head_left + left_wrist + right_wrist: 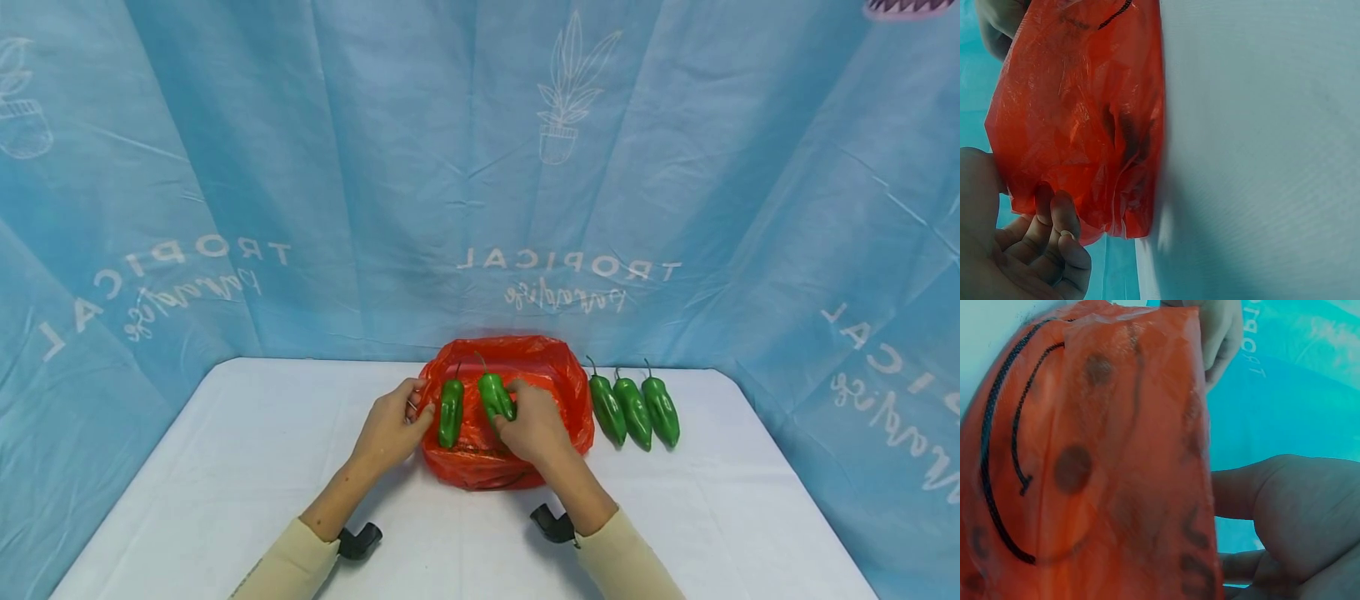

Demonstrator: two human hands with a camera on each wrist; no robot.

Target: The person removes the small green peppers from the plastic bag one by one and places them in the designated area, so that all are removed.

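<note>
A red plastic bag stands with its mouth spread wide at the far middle of the table. One long green pepper lies inside, toward its left. My left hand holds the bag's left rim, thumb on one side and fingers on the other, as the left wrist view shows. Over the bag's middle, my right hand grips a second green pepper, its stem pointing away from me. The bag's wall hides that pepper in the right wrist view, where the right hand shows behind the rim.
Three more green peppers lie side by side just right of the bag. A white cloth covers the table. Close behind it hangs a blue printed curtain, which also runs along both sides. Black cords show at the bag's front.
</note>
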